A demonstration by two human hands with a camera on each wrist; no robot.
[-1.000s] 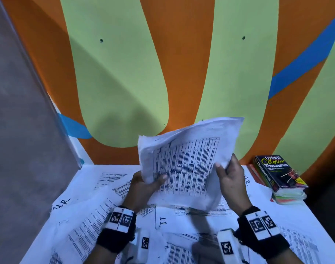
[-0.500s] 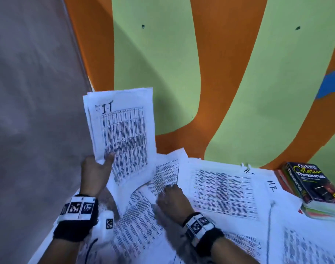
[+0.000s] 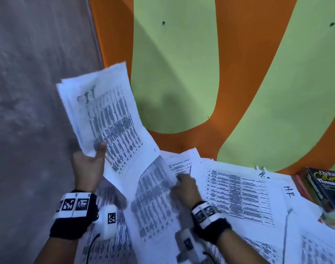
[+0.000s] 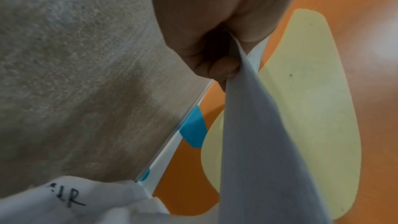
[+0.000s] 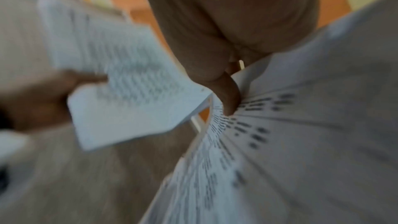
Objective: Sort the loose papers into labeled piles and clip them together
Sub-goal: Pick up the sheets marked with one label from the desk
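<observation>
My left hand [image 3: 90,164] holds up a small stack of printed sheets [image 3: 104,119] at the table's left end, thumb on the front, fingers behind; the top sheet bears a handwritten "IT". The left wrist view shows that hand [image 4: 217,64] pinching the sheets' edge [image 4: 258,142]. My right hand [image 3: 185,185] lies on a printed sheet [image 3: 153,202] on the table, its near edge lifting. In the right wrist view a finger [image 5: 228,98] presses into that sheet [image 5: 280,142]; whether the thumb grips it is hidden. Several printed sheets [image 3: 237,193] cover the table, some marked "H.R" [image 3: 288,191].
A stack of books [image 3: 322,189] with a dark thesaurus on top stands at the table's right end, against the orange and green wall [image 3: 182,73]. A grey wall [image 3: 33,92] runs along the left. A thin white cable [image 3: 285,233] lies over the papers at right.
The left hand has carried the "IT" stack out to the left and tilted it. The right hand let go of it, dropped to the table and now lifts a sheet's edge.
</observation>
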